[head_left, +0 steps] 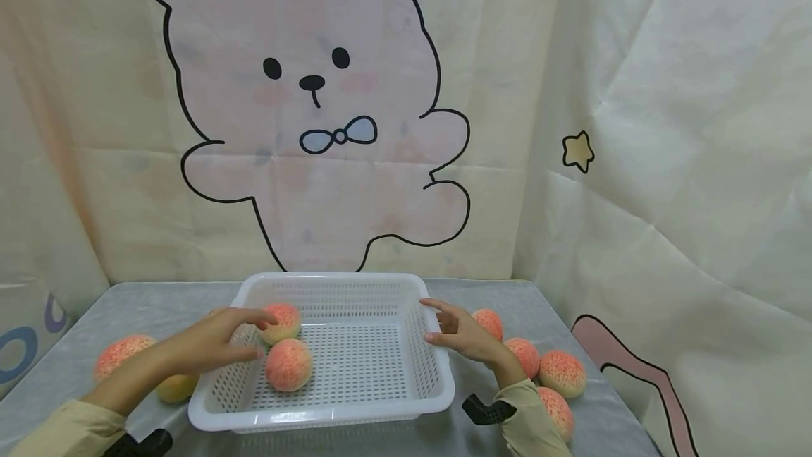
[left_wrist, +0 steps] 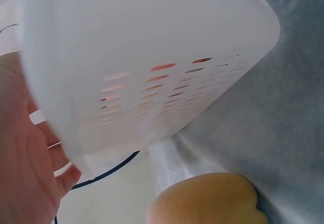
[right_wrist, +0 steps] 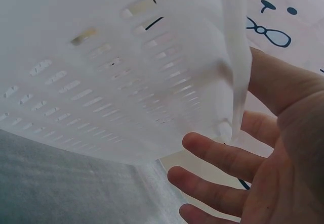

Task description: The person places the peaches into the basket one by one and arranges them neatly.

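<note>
A white plastic basket (head_left: pixel 355 416) with slotted walls stands on the table, and two peaches, a rear peach (head_left: pixel 283 326) and a front peach (head_left: pixel 289 365), lie in its left part. My left hand (head_left: pixel 222 337) reaches across the left rim, fingers extended by the rear peach; whether they touch it I cannot tell. At the opposite side my right hand (head_left: pixel 463 331) has its thumb over the right rim. Its other fingers are spread and loosely bent near the outer wall (right_wrist: pixel 126 82), holding nothing I can see.
Outside the basket on the left are a reddish peach (head_left: pixel 120 355) and a yellower one (head_left: pixel 177 388), partly behind my forearm. Several peaches (head_left: pixel 562 374) lie right of the basket, close to my right sleeve. A printed cloth (head_left: pixel 482 34) hangs behind the grey-covered table (head_left: pixel 171 295).
</note>
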The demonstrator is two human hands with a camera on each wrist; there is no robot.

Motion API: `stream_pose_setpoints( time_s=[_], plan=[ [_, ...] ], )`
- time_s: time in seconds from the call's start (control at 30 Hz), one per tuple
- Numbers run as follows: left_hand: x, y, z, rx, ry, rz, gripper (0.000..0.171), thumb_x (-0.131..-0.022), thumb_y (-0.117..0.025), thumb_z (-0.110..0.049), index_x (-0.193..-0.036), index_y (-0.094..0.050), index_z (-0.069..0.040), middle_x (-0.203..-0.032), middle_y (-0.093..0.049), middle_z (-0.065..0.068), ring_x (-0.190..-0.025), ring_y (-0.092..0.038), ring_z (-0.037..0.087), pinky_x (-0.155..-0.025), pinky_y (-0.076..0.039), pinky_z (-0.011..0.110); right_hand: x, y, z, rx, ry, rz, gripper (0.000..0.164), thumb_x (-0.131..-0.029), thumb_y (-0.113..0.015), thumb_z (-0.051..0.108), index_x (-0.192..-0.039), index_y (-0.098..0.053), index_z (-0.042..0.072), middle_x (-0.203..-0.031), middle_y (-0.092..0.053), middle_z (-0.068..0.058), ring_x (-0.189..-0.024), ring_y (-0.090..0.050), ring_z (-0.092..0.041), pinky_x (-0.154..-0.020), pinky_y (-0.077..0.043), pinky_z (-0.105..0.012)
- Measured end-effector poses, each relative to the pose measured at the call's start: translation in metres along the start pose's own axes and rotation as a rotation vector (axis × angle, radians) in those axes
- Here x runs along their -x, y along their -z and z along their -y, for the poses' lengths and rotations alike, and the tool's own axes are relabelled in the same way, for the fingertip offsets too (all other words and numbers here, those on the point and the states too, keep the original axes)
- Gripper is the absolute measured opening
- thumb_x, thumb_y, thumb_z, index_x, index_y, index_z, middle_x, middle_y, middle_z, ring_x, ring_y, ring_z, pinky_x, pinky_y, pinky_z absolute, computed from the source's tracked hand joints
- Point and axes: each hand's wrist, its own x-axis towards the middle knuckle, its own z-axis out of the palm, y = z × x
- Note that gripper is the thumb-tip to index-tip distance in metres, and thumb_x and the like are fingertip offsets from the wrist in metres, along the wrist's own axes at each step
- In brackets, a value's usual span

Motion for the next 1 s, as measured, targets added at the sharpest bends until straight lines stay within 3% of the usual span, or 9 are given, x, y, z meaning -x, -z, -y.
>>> stream_pose_setpoints(
  time_s=[0.17, 0.4, 0.73, 1.0],
  plan=[
    [0.004, 0.008, -0.001, 0.064, 0.022, -0.016, 0.052, -0.090, -0.074, -0.042, -0.133, -0.062, -0.013, -0.124, -0.069, 0.008, -0.116, -0.062, 0.036, -0.088, -0.052, 0.064, 0.001, -0.001, 0.001, -0.003, 0.005, 0.000, 0.075, -0.098, -0.065, 0.012, -0.159, -0.022, 0.000, -0.141, -0.051, -0.038, -0.107, -0.071, -0.037, -0.082, -0.062, -0.039],
    [0.011, 0.018, 0.001, 0.056, 0.035, -0.071, 0.047, -0.094, -0.071, -0.036, -0.134, -0.062, -0.013, -0.125, -0.069, 0.010, -0.117, -0.061, 0.034, -0.091, -0.047, 0.071, 0.002, 0.000, 0.002, 0.011, -0.011, -0.015, 0.075, -0.098, -0.065, 0.013, -0.159, -0.024, 0.002, -0.141, -0.052, -0.037, -0.107, -0.071, -0.034, -0.083, -0.062, -0.040],
    [0.022, 0.028, 0.009, 0.021, 0.050, -0.164, 0.044, -0.095, -0.070, -0.031, -0.133, -0.062, -0.012, -0.124, -0.071, 0.011, -0.114, -0.063, 0.036, -0.090, -0.050, 0.066, 0.003, 0.000, 0.002, 0.001, -0.004, -0.010, 0.074, -0.099, -0.065, 0.012, -0.159, -0.023, 0.001, -0.141, -0.051, -0.038, -0.107, -0.071, -0.038, -0.083, -0.062, -0.039],
    [0.032, 0.031, 0.017, 0.087, 0.076, -0.198, 0.045, -0.098, -0.066, -0.030, -0.138, -0.058, -0.011, -0.131, -0.068, 0.013, -0.116, -0.062, 0.037, -0.091, -0.052, 0.062, 0.002, 0.000, 0.002, 0.011, -0.004, -0.014, 0.075, -0.098, -0.065, 0.013, -0.159, -0.023, 0.001, -0.140, -0.052, -0.038, -0.107, -0.071, -0.036, -0.083, -0.062, -0.038]
  ],
)
